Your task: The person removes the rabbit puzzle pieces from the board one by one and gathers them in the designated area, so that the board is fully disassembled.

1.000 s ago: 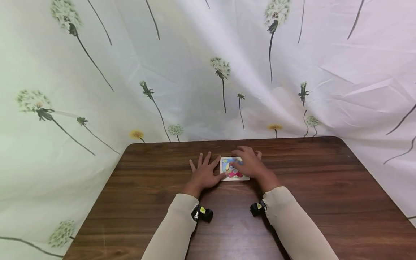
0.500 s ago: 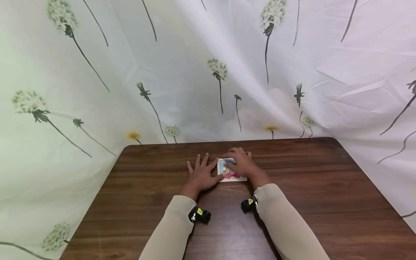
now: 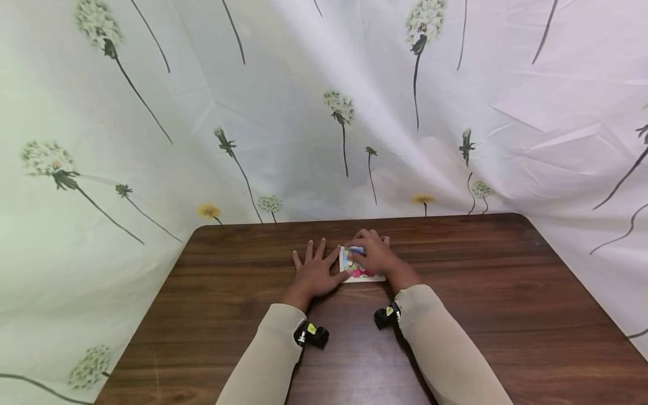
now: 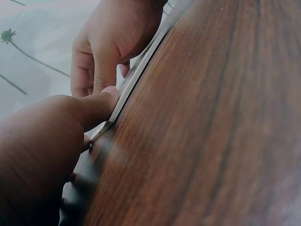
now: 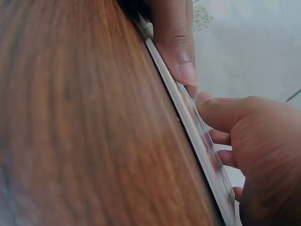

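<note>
A small flat square board [image 3: 361, 277] with a colourful picture and a pale border lies on the table. My left hand [image 3: 315, 277] is spread at its left side, thumb on the near left corner and forefinger by the far left corner. Over the board's upper right part is my right hand [image 3: 378, 256], its thumb and bent fingers touching the picture and covering much of it. Seen edge-on in the left wrist view, the board [image 4: 129, 89] is thin, with the left thumb on its corner. In the right wrist view the right thumb rests on the picture [image 5: 214, 153].
The brown wooden table [image 3: 243, 337] extends around both arms, its far edge against a pale cloth [image 3: 293, 140] printed with dandelions. Black wrist cameras sit on the left cuff [image 3: 311, 334] and right cuff [image 3: 387, 316].
Since a second ago, my right hand has shifted slightly left over the board, covering more of the picture. The whole head view has moved a little; my left hand keeps its spread pose.
</note>
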A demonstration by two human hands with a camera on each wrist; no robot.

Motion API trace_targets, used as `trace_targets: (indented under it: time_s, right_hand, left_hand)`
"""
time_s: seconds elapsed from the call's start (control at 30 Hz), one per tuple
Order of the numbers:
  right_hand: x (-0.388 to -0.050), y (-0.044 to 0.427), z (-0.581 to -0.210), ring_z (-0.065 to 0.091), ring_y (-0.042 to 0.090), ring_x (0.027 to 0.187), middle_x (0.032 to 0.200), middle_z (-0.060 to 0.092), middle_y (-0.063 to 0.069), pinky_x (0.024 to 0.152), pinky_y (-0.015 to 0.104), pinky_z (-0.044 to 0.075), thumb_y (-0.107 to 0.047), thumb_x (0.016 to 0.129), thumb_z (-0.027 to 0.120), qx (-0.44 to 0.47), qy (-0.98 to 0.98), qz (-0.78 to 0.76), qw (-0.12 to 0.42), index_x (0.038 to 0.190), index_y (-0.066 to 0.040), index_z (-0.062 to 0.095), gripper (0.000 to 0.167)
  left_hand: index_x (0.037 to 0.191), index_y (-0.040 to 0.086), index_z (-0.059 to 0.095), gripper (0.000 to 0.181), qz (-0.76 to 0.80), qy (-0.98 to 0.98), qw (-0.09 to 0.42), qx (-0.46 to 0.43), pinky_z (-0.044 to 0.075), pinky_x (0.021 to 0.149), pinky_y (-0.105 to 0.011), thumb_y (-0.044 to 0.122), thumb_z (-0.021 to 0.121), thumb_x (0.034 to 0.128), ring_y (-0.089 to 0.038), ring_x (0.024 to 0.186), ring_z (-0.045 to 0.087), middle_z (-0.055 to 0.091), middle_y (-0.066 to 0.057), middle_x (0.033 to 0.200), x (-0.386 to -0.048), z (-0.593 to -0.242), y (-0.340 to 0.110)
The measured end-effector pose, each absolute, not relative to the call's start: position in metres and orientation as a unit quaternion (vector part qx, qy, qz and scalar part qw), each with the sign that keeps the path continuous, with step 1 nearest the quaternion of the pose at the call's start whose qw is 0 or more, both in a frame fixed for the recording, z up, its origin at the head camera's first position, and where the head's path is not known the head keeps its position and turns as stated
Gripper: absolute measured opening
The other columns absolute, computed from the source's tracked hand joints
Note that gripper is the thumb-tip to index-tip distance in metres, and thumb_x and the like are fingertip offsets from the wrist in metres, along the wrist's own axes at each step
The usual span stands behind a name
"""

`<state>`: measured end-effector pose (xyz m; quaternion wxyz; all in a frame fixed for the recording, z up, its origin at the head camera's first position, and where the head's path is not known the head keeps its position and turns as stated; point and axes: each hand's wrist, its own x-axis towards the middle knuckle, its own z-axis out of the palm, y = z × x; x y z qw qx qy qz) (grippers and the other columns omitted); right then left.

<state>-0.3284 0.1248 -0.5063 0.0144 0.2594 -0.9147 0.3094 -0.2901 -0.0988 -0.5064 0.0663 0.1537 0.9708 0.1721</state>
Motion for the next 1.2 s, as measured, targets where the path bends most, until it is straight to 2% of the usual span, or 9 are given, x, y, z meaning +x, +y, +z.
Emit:
trace_targets:
  time_s: [0.2,0.73,1.03,1.2]
  right_hand:
    - [-0.327,0.123,-0.506,0.046,0.03,0.118,0.135,0.059,0.01,0.094,0.055,0.024,-0.025,0.108,0.072,0.263,-0.915,0.307,0.003,0.135,-0.02,0.078,0.029]
    - [-0.334,0.126,-0.506,0.046,0.035,0.13,0.145,0.055,0.012,0.098,0.058,0.025,-0.024,0.11,0.068,0.264,-0.914,0.308,-0.024,0.135,-0.024,0.077,0.027]
    - [-0.34,0.128,-0.5,0.047,0.039,0.139,0.147,0.054,0.012,0.112,0.071,0.026,-0.024,0.109,0.068,0.268,-0.91,0.31,-0.067,0.132,-0.024,0.076,0.024]
    - [-0.343,0.125,-0.497,0.046,0.041,0.142,0.15,0.053,0.014,0.113,0.074,0.026,-0.023,0.109,0.067,0.268,-0.914,0.296,-0.078,0.131,-0.025,0.074,0.023]
  left_hand:
    - [0.174,0.03,0.034,0.08,0.176,0.97,0.061,0.156,-0.005,0.128,-0.083,0.07,0.052,0.1058,-0.048,0.172,-0.001,0.012,-0.015,0.185,-0.289,-0.507,-0.099]
    - [0.173,0.033,0.036,0.08,0.175,0.971,0.055,0.151,-0.003,0.128,-0.083,0.072,0.052,0.1052,-0.047,0.172,0.001,0.013,-0.013,0.185,-0.288,-0.506,-0.098]
    - [0.173,0.033,0.035,0.079,0.17,0.973,0.057,0.148,-0.003,0.128,-0.083,0.07,0.053,0.1055,-0.047,0.172,0.001,0.013,-0.013,0.185,-0.287,-0.506,-0.097]
    - [0.173,0.033,0.035,0.079,0.169,0.973,0.06,0.144,-0.003,0.128,-0.083,0.071,0.053,0.1053,-0.047,0.172,0.001,0.013,-0.012,0.185,-0.287,-0.505,-0.098]
